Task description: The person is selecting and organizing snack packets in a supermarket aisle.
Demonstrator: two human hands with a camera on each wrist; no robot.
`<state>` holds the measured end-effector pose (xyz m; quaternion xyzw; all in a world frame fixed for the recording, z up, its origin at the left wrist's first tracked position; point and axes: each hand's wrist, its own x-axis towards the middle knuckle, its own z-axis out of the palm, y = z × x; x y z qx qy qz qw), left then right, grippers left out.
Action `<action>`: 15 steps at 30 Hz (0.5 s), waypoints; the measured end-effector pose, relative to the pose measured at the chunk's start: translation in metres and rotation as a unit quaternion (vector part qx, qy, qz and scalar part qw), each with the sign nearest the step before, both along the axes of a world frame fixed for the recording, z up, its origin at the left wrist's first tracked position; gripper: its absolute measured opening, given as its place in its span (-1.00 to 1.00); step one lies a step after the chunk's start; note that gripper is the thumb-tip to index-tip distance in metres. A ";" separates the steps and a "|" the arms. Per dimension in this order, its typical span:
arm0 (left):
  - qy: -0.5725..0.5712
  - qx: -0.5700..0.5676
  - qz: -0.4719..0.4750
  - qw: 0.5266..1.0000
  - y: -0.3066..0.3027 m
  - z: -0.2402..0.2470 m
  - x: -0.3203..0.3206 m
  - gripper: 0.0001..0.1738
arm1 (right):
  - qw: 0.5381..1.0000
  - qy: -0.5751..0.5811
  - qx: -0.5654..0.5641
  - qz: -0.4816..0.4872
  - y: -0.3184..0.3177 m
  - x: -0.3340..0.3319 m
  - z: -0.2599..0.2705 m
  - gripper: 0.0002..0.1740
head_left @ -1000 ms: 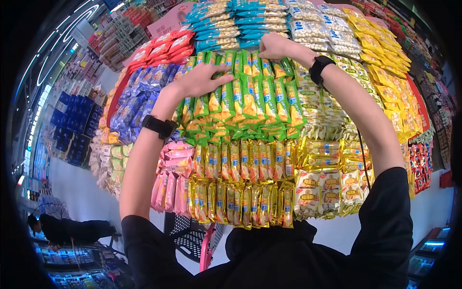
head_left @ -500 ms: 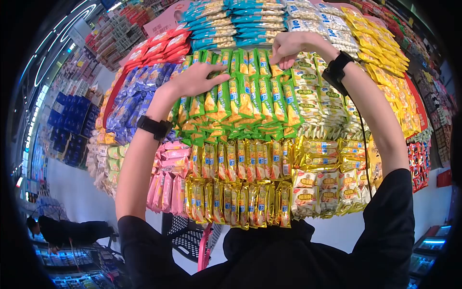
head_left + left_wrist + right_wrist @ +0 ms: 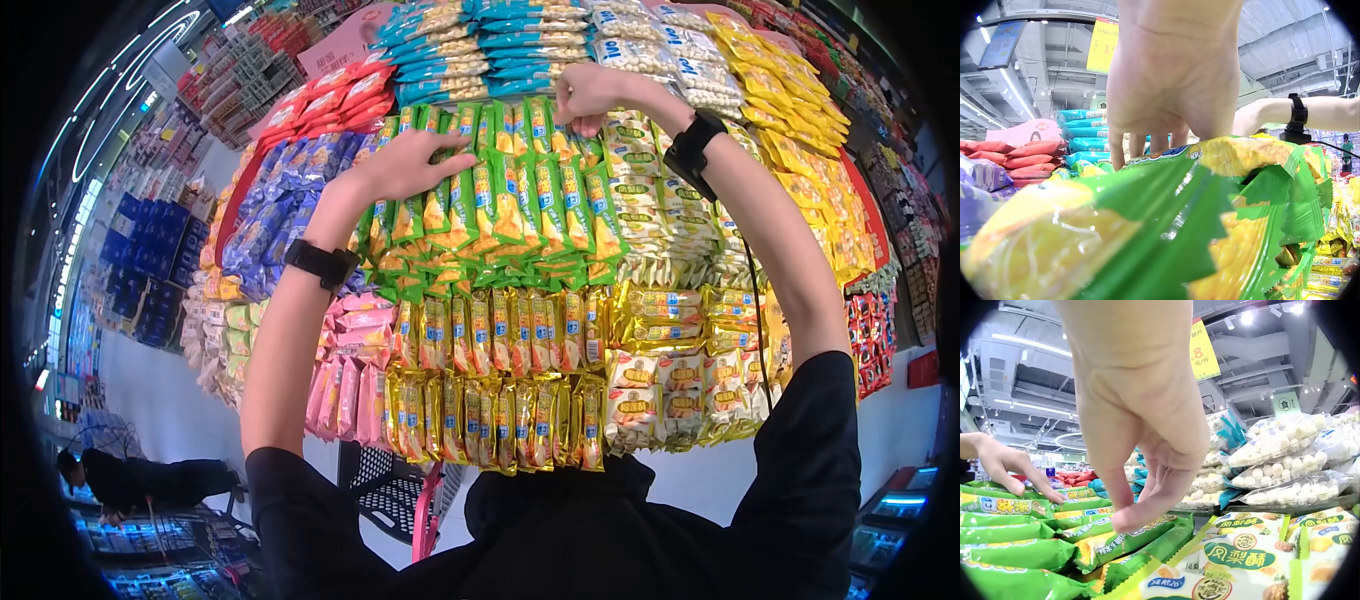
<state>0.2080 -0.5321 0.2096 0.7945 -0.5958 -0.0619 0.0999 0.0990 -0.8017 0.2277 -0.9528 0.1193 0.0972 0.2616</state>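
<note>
Green packets (image 3: 500,205) stand in rows at the middle of the display. My left hand (image 3: 410,165) rests on their left part with its fingers extended; in the left wrist view the fingertips of that hand (image 3: 1172,87) are hidden behind a green packet (image 3: 1166,206). At the back right corner of the green rows is my right hand (image 3: 592,95), its fingers bent downward. The right wrist view has the thumb and curled fingers of this hand (image 3: 1147,425) pinching the upper side of a tilted green packet (image 3: 1116,545), beside pale yellow packets (image 3: 1241,553).
Blue-purple packets (image 3: 280,200) and red bags (image 3: 330,95) lie to the left, teal bags (image 3: 535,55) behind, yellow bags (image 3: 815,190) to the right. Gold packets (image 3: 500,335) fill the front tiers. A black basket (image 3: 385,500) is below, and a person (image 3: 150,480) is at the far left.
My right hand first shifted right, then moved slightly back left, and its fingers are lower at the packets. My left hand has moved slightly left with the view and stays on the green packets.
</note>
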 end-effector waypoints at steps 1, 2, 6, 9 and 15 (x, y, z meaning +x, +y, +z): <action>0.008 0.008 0.005 1.000 0.000 0.001 0.000 -0.27 | 0.999 -0.041 -0.025 0.002 -0.004 0.006 -0.004 -0.73; 0.016 0.016 0.009 1.000 -0.001 0.002 -0.001 -0.27 | 0.995 -0.083 -0.051 0.004 -0.008 0.011 -0.009 -0.74; 0.000 0.000 0.001 1.000 -0.001 -0.001 0.001 -0.27 | 0.967 -0.188 -0.159 0.062 -0.002 0.019 -0.023 -0.60; -0.002 -0.001 0.003 1.000 0.000 -0.001 0.001 -0.27 | 0.967 -0.142 -0.196 0.075 -0.009 0.027 -0.029 -0.58; 0.011 0.012 0.006 1.000 0.000 0.003 -0.002 -0.27 | 0.980 -0.080 -0.170 0.062 0.003 0.018 -0.022 -0.56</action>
